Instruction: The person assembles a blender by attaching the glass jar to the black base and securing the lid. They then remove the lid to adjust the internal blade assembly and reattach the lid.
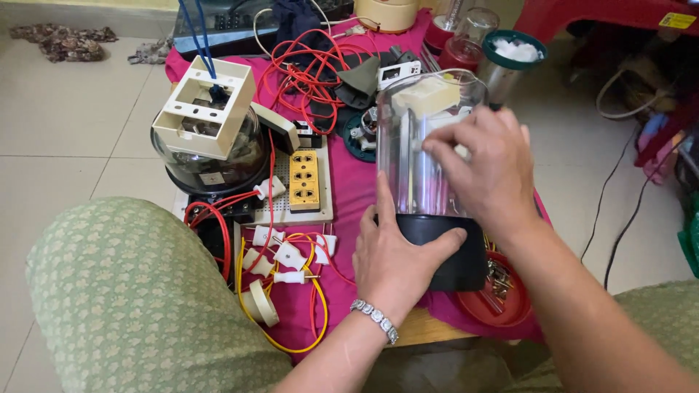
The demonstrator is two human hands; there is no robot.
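The left hand [397, 255] grips the black base [444, 251] of a clear blender jar [415, 145], thumb laid across its front and fingers wrapped behind. The right hand [484, 171] closes around the jar's transparent wall above that base, fingers curled. The jar stands upright on the surface [349, 182], covered in pink cloth. Just right of the left hand lies a red dish [495, 302] holding small metal parts; left of it, white plugs [280, 258] with red and yellow wires [317, 306].

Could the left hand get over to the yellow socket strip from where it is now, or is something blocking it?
Probably yes. The left hand grips the black base of the blender jar, and the yellow socket strip lies just beyond it on the white board, with only low red wires around; it must release the jar first.
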